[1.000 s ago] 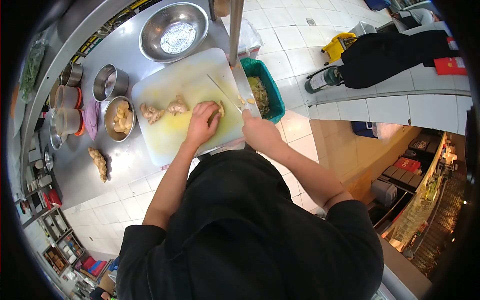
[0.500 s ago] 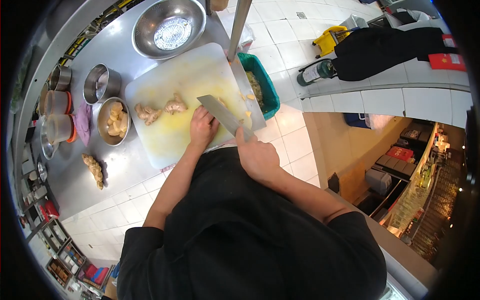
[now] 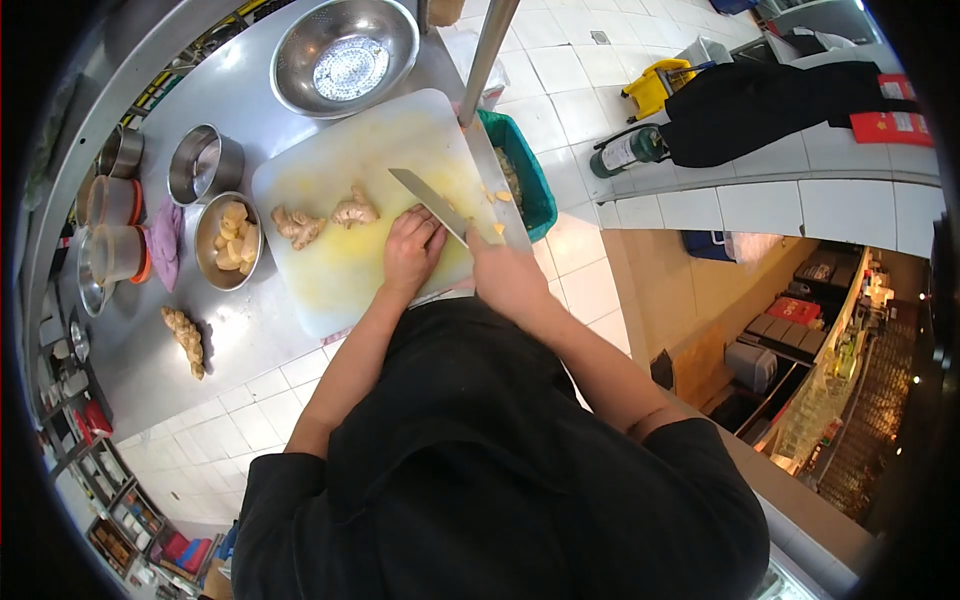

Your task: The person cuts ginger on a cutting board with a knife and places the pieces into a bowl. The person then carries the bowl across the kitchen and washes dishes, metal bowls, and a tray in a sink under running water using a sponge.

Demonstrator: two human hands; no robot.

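My right hand (image 3: 503, 280) is wrapped round the handle of a cleaver (image 3: 428, 203), whose broad blade slants up and left over the white cutting board (image 3: 325, 290). Beside the blade, the fingers of my left hand (image 3: 412, 248) are bent and close together on the board; what they press on is hidden. Two knobbly ginger pieces, one on the left (image 3: 297, 228) and one nearer the blade (image 3: 355, 207), lie on the board. Small yellow scraps (image 3: 500, 196) lie near its right edge.
Left of the board stand a bowl of peeled ginger chunks (image 3: 236, 240) and a steel pot (image 3: 204, 165). A ginger root (image 3: 184, 342) and a purple cloth (image 3: 164, 243) lie farther left. A large colander (image 3: 345, 60) sits behind; a green-lined bin (image 3: 535, 185) is at the right.
My right hand and the cleaver have shifted slightly up and left, and the blade now lies closer to my left fingers. My left hand stays at nearly the same place on the board.
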